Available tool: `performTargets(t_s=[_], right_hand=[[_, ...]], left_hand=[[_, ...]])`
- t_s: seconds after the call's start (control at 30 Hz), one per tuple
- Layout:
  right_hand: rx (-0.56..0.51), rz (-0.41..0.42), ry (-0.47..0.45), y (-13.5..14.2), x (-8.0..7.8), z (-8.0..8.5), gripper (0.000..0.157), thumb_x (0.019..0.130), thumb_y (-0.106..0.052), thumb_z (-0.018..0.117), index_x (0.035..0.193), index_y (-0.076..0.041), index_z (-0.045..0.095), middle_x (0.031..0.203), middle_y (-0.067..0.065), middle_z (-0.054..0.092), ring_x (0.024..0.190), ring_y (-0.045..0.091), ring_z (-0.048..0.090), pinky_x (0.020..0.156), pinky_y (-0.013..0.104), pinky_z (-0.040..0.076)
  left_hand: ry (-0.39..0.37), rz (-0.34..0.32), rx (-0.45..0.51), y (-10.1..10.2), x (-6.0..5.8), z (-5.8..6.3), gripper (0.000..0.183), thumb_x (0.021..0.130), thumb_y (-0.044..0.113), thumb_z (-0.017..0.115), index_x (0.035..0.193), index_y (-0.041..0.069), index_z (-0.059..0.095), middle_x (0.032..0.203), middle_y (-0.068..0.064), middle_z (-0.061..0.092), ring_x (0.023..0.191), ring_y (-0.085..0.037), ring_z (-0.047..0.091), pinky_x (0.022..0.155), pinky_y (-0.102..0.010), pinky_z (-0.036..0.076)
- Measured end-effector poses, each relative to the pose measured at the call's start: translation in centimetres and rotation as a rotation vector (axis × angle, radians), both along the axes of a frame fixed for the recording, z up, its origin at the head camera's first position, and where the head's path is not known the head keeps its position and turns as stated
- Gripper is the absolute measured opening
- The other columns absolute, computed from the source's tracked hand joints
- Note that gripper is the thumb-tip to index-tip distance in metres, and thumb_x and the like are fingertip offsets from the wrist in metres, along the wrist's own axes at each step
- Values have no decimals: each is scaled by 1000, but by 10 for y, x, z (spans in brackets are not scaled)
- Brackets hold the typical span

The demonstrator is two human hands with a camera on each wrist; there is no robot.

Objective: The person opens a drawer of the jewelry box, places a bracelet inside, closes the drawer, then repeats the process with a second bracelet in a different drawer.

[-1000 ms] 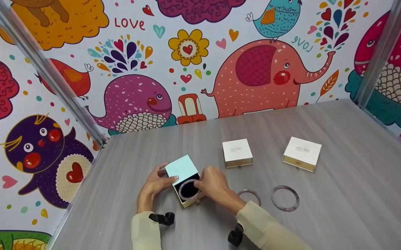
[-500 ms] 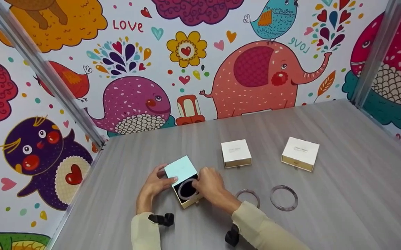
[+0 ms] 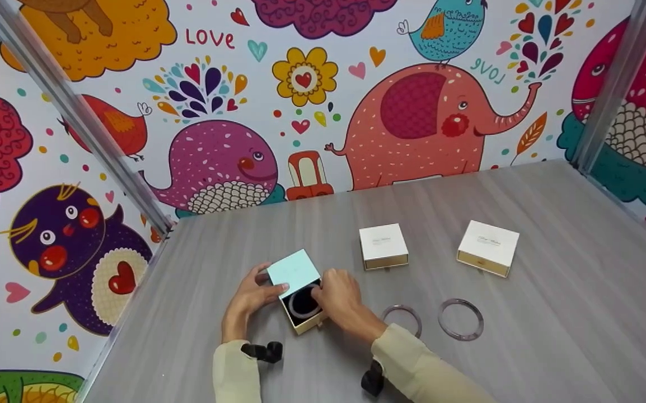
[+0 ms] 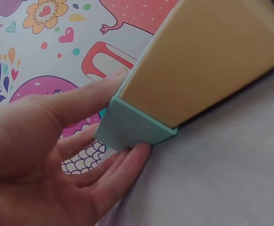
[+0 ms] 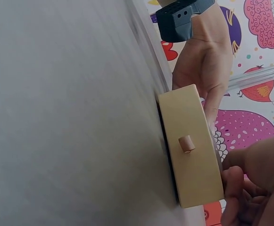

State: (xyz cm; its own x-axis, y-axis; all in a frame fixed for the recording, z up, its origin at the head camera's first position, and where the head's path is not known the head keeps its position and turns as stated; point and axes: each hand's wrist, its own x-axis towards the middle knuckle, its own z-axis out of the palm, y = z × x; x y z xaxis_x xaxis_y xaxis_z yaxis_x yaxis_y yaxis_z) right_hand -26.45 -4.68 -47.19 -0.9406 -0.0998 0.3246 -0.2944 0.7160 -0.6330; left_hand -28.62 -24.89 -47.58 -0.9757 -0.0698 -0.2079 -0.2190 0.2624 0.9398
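A mint-green box sleeve [image 3: 294, 273] has its gold-tan drawer [image 3: 310, 325] slid partway out, showing a black lining. My left hand [image 3: 247, 296] holds the sleeve, thumb along the top and fingertips against the side and end, as the left wrist view shows. With curled fingers and thumb my right hand [image 3: 341, 294] pinches a translucent greyish-purple bangle [image 3: 302, 317] lying over the black lining. Part of that ring is hidden behind the hand and near the sleeve's edge. A small pull tab [image 5: 186, 143] sticks out of the drawer front in the right wrist view.
Two similar bangles lie on the table at right: one bangle [image 3: 419, 323] beside my right forearm, another bangle [image 3: 478, 316] further right. Behind them stand two shut white boxes with gold fronts, a middle box [image 3: 383, 242] and a right box [image 3: 488, 243]. A cartoon-printed wall borders the table.
The bangle in my right hand has shifted slightly deeper into the drawer, toward the sleeve. My left hand keeps its hold on the box in the same place.
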Motion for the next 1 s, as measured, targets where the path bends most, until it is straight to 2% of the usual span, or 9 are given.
performTargets(t_s=[0.33,0.47,0.6,0.7,1.0], right_hand=[[34,-12,1,-3,0,-1,47,81,-4,69,49,-19,37,52,-7,42,54,10,39,49,30,40],[57,-30,6,-5,-1,0,37,82,-6,70,51,-13,50,56,0,57,56,12,49,52,35,47],[93,-48,36,-8,0,-1,21,84,-9,73,64,-2,68,69,13,71,64,23,66,57,43,54],[113,-54,48,-9,1,-3,19,85,-11,75,71,1,71,72,16,72,68,28,69,58,44,55],[183,-85,64,-11,2,-4,19,83,-12,77,68,-2,71,70,14,72,66,26,70,57,41,56]], left_hand=[[-5,-7,-21,-1,2,1,82,82,3,80,152,2,37,148,-31,39,105,-25,63,89,-35,57],[-5,-5,-19,0,2,2,82,82,3,80,151,2,37,148,-31,39,102,-24,64,88,-36,57],[-2,-4,-12,0,2,1,81,82,2,80,151,1,37,147,-31,40,101,-24,64,88,-36,57],[3,-4,-4,-1,1,0,81,81,1,80,151,1,37,147,-32,40,101,-24,64,87,-36,58],[16,-11,-14,0,2,2,83,81,1,79,151,0,35,145,-32,42,101,-23,63,83,-33,56]])
